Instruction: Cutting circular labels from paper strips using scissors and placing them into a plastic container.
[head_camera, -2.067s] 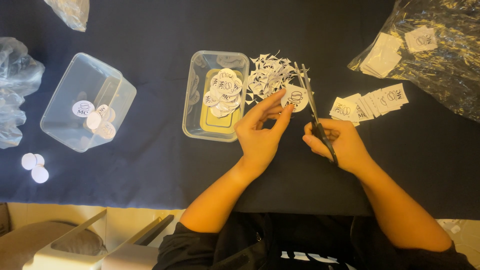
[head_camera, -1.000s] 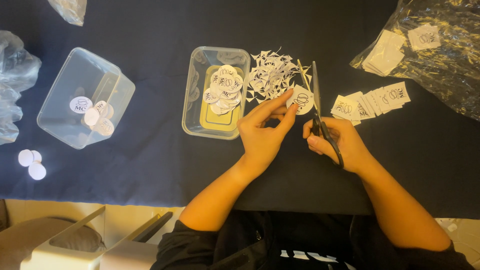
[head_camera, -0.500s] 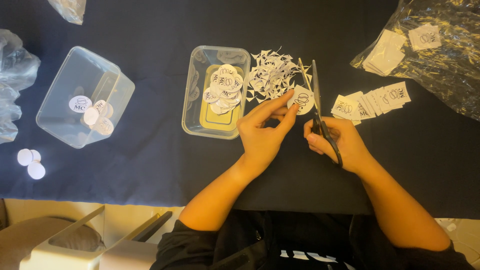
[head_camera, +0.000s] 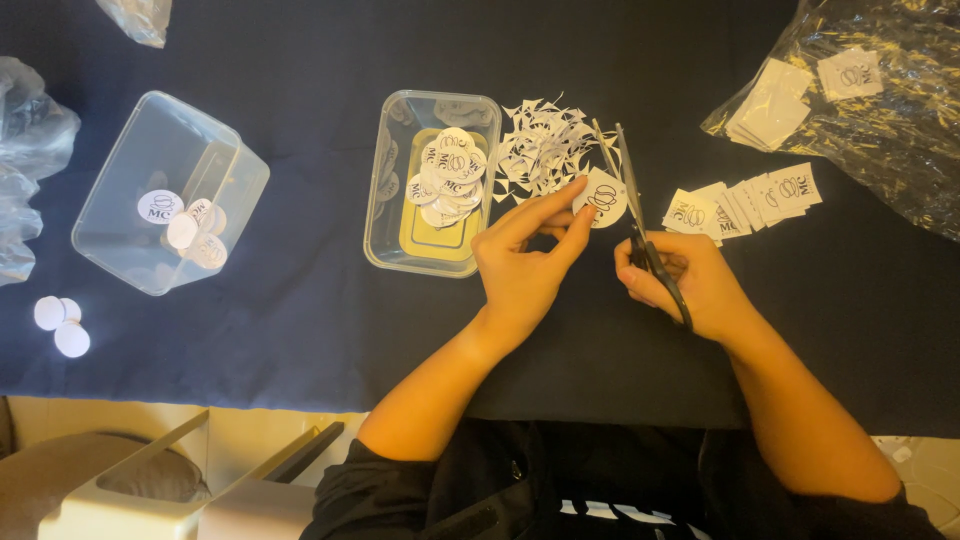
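My left hand (head_camera: 525, 265) pinches a small round white paper sticker (head_camera: 603, 197) between thumb and fingers. My right hand (head_camera: 683, 280) grips a pair of black-handled scissors (head_camera: 632, 205) whose blades are parted around the sticker's edge. Just beyond the sticker lies a heap of white paper trimmings (head_camera: 545, 145) on the dark blue cloth (head_camera: 300, 300). Left of my hands stands a clear plastic tub (head_camera: 385, 200) holding several cut round stickers.
A row of square uncut stickers (head_camera: 745, 205) lies right of the scissors. A clear plastic bag (head_camera: 880, 110) with more squares fills the far right. A second clear tub (head_camera: 165, 200) lies tilted at left, with loose round stickers (head_camera: 60, 325) beside it and crumpled plastic (head_camera: 30, 160) at the edge.
The scissors blades have parted and shifted slightly along the sticker's edge. Both hands stay in the same place; the view moved a little.
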